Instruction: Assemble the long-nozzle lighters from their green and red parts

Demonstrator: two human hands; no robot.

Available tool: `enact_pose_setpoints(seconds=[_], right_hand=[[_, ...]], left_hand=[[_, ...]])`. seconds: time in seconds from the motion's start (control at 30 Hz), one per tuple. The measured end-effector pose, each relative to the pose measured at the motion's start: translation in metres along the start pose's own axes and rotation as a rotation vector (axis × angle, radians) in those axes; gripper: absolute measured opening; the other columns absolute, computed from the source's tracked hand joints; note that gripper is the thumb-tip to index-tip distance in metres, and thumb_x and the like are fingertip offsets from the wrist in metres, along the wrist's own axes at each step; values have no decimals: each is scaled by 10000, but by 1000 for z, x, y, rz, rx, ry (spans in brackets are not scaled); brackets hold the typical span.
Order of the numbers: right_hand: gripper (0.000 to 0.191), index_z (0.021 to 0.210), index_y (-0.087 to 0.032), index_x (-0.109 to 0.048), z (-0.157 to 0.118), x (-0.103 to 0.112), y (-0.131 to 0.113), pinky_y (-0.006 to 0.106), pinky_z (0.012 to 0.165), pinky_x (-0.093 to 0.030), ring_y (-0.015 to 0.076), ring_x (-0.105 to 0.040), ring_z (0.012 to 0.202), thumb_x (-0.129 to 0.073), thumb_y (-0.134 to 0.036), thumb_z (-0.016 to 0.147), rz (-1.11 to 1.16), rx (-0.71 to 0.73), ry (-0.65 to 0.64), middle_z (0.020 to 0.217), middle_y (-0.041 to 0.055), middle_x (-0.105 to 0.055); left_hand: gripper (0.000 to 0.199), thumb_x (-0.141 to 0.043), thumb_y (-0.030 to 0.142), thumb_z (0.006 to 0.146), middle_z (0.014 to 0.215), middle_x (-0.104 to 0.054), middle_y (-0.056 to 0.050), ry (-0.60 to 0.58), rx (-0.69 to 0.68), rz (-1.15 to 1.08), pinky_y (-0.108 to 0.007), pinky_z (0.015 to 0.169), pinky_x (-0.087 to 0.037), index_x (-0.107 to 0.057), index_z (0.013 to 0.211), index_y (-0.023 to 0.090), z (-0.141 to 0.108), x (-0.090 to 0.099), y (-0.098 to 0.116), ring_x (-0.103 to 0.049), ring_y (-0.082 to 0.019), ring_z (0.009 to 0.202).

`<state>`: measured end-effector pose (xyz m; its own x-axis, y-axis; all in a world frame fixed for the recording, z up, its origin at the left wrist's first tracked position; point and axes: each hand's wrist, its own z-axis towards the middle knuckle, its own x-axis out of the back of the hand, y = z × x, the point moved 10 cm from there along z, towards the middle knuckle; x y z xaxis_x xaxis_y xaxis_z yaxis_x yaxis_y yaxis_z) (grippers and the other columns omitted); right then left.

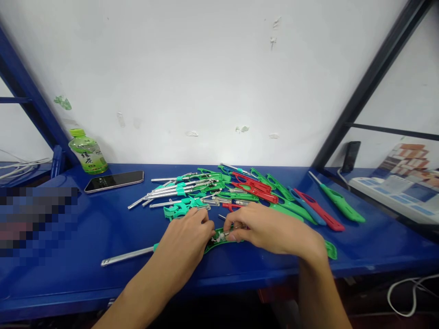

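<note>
Green plastic casing (220, 244) lies near the six-o'clock table edge (247, 273); right fingers (238, 235) pinch a pale part (221, 237); left fingers (206, 228), hold unclear.

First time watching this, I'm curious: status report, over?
Left hand at green shell; right hand pinching small part in it. Shell open. Loose parts piled just beyond.

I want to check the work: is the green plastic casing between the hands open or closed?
Open. The green plastic casing shows its hollow inside, with small parts visible.
</note>
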<state>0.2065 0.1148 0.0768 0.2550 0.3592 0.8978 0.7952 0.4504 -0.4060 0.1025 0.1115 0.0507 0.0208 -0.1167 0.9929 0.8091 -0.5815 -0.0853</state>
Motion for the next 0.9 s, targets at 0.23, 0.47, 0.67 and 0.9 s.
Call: enact_pose_setpoints(seconds=[0.23, 0.47, 0.67, 0.9], right_hand=[[140, 1051, -239, -804, 1, -1, 0, 285, 703, -369, 184, -625, 830, -676, -297, 1052, -13, 12, -6, 889, 4, -753], [132, 1038, -238, -803, 1, 0, -2, 282, 692, -348, 181, -613, 809, -691, -306, 1051, -16, -2, -9, 848, -3, -733], [172, 1037, -229, -808, 2, 0, -2, 290, 664, -336, 183, -605, 793, -676, -336, 1066, -38, -8, -11, 845, 8, -731], [204, 1025, -233, -813, 3, -1, 0, 295, 644, -336, 180, -604, 770, -676, -378, 1063, -34, -11, 2, 819, 4, -723]], left_hand=[[335, -594, -56, 900, 1156, -696, -131, -53, -10, 47, -323, 634, -512, -726, 1107, 173, 1, -2, 9, -683, -326, 1059], [321, -540, 24, 1025, 1129, -725, -70, -24, -38, -18, -307, 658, -481, -720, 1192, 230, -1, 3, 0, -692, -280, 1065], [205, -584, 247, 1111, 1064, -750, -61, 20, -13, -79, -302, 662, -460, -783, 1063, 232, 4, 5, -7, -711, -266, 1037], [179, -651, 246, 1074, 1014, -756, -35, 41, 6, -77, -308, 637, -433, -792, 964, 248, 1, 3, -10, -731, -263, 1000]])
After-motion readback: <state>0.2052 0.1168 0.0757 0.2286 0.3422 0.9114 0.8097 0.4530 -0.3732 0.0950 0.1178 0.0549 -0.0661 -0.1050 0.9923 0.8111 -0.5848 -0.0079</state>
